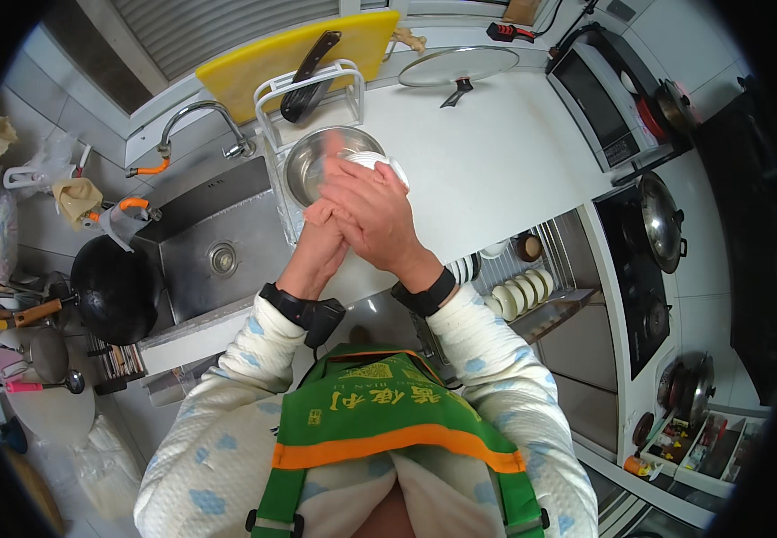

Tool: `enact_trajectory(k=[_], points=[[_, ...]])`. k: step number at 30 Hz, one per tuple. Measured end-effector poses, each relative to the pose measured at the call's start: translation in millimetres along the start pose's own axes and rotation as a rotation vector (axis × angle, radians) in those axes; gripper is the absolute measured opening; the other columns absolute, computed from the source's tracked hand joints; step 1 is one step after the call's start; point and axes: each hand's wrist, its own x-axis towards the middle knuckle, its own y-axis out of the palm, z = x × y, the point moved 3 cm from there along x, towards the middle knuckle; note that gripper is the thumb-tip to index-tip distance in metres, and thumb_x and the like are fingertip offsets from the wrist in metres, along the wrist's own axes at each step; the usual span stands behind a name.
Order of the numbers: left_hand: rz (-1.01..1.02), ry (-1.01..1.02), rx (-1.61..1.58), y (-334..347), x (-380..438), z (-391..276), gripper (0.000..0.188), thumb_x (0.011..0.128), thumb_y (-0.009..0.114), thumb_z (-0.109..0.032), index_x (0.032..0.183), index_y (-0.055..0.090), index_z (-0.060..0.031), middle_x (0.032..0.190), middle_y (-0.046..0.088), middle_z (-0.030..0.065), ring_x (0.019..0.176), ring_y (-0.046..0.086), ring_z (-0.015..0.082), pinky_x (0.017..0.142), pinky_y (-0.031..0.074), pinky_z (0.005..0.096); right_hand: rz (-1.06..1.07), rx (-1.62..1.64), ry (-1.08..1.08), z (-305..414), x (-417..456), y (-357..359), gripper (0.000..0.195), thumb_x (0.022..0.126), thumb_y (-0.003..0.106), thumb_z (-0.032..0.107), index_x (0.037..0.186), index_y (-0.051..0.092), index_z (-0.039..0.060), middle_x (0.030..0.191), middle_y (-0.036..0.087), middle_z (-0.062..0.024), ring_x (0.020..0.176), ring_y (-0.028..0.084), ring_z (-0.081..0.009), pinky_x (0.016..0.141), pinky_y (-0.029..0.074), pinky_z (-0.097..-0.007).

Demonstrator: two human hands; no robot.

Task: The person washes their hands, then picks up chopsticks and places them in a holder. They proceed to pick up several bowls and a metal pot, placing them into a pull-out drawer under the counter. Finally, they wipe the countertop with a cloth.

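Observation:
My right hand (378,212) lies across my left hand (322,245), and the two are pressed together above the counter. A soft, crinkled pink mass (320,210) shows at the edge between them; I cannot tell what it is. Just beyond is a stainless steel bowl (304,171), partly covered by my fingers. A blurred pink shape (333,142) crosses over this bowl. Beside it a white bowl (369,159) peeks out from behind my right hand, its inside hidden. How my fingers are closed is not clear.
A steel sink (220,202) with a faucet (207,106) lies left, a black wok (116,289) at its edge. Behind the bowls stand a knife rack (260,101) with a cleaver (308,81) and a yellow cutting board (240,74). A glass lid (459,66) rests on the white counter (489,155).

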Motion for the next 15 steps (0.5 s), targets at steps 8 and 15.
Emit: enact_trajectory(k=[8,15], points=[[0.117,-0.131,-0.461,-11,-5,13,0.036,0.098,0.046,-0.02,0.13,0.045,-0.003,0.124,0.056,0.0073,0.111,0.057,0.0168,0.094,0.049,0.0318,-0.395,1.2,1.05,-73,-58,9,0.048,0.1,0.036,0.039,0.133,0.043,0.0054,0.135,0.048,-0.0109,0.121,0.049,-0.0262,0.101,0.039,-0.0369],[0.159,-0.096,-0.207,-17,8,8,0.039,0.1,0.041,-0.025,0.131,0.043,-0.0003,0.126,0.054,0.0106,0.115,0.054,0.0186,0.096,0.046,0.0344,-0.145,1.898,1.106,-11,-67,-12,0.057,0.096,0.042,0.047,0.137,0.038,0.007,0.132,0.05,-0.011,0.117,0.053,-0.0266,0.095,0.046,-0.0408]])
